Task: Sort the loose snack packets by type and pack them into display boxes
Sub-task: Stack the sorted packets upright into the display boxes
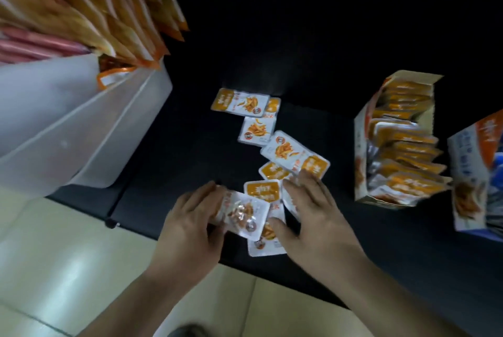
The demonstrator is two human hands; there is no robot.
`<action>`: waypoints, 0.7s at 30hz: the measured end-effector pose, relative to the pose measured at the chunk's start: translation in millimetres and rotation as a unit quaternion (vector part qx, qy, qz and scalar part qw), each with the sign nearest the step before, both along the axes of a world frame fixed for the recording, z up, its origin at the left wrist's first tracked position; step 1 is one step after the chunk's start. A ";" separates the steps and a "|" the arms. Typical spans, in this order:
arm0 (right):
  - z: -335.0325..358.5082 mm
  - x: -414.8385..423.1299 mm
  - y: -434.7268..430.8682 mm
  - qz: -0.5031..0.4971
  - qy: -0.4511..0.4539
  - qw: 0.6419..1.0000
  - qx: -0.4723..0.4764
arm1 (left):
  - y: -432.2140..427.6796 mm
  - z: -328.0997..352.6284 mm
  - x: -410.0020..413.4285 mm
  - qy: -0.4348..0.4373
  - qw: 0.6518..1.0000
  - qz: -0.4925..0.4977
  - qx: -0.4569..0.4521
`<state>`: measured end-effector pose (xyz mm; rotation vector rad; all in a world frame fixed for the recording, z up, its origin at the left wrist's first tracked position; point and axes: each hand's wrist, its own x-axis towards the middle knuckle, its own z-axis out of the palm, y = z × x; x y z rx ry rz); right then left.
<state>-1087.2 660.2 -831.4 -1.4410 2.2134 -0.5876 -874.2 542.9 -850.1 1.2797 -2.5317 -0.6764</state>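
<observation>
Two bare hands work near the front edge of a black table [313,45], seen from above. The left hand [190,225] curls around a white and orange snack packet [243,215], fingers on its left edge, lifting it at a tilt. The right hand [315,217] lies spread and flat, its thumb pressing a second packet [265,241] that sits partly under the first. More loose packets [288,151] of the same orange and white kind trail away from the hands toward the table's middle, some overlapping. To the right stands an open display box [362,151], filled with a row of upright orange packets. Just beside it, at the right edge of view, is a second box [462,173], only partly visible. At upper left, a frosted plastic bin [76,124] holds larger orange bags [103,7], blurred. Pale floor tiles [54,255] show below the table.
</observation>
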 end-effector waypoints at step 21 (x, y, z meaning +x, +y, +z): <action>-6.1 -29.0 -41.9 -0.083 0.065 0.994 -0.028 | 26.1 -14.0 -22.1 -0.019 0.991 0.132 0.025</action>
